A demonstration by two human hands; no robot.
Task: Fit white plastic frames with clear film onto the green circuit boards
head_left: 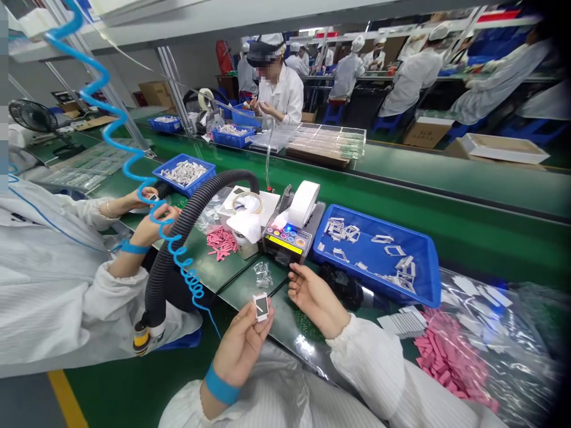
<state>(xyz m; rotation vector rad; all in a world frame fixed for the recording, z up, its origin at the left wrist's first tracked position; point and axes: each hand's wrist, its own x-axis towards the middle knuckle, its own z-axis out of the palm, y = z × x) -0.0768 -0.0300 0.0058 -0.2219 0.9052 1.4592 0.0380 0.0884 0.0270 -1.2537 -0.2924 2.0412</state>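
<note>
Held up in my left hand (244, 339) is a small white rectangular frame piece with a dark centre (261, 305), pinched between thumb and fingers. A blue band circles that wrist. My right hand (317, 300) is just in front of the electric tape dispenser (288, 238), its fingers loosely bent and apart. I see nothing between those fingers. The dispenser carries a white tape roll (305, 204) on top and shows a lit blue light. A few clear pieces of film (263, 274) lie on the green bench between my hands and the machine.
Right of the dispenser stands a blue tray (379, 220) with white frames. Pink strips (439, 356) and clear plastic bags (504, 327) lie at right. More pink strips (222, 242) are at left. A black hose (196, 214) and a blue coiled tube (134, 163) hang beside a co-worker's hands (154, 223).
</note>
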